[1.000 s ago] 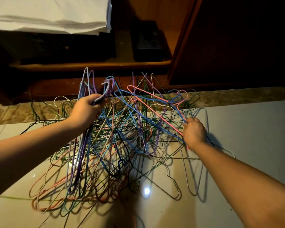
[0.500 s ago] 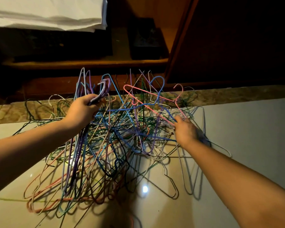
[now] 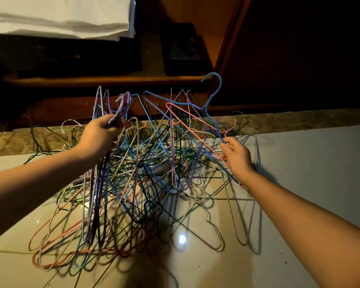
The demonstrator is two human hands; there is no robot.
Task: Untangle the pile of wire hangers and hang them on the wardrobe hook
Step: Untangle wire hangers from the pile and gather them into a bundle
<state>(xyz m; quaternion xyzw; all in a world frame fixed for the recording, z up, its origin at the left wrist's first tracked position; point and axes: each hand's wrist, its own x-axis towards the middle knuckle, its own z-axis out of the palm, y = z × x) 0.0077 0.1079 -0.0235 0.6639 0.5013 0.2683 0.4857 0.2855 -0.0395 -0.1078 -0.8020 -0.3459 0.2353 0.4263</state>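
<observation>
While a bunch (image 3: 122, 107) is being gripped aside by the left hand (image 3: 98, 138), a blue hanger (image 3: 216, 93) is being pinched by the right hand (image 3: 237, 156), probably for freeing.

Can't see fingertips of left hand (image 3: 98, 138), tucked behind gripped purple hanger bundle (image 3: 99, 190). Can't tell right hand (image 3: 236, 156) pinch: blue hanger (image 3: 212, 96) alone or pink hanger (image 3: 195, 117) too. Can't count hanger pile (image 3: 150, 173) core, too tangled. Losing both forearms (image 3: 310, 225) and white cloth (image 3: 60, 15) at frame edges. Can't identify dark box (image 3: 181, 48) on shelf (image 3: 92, 80), underlit.
</observation>
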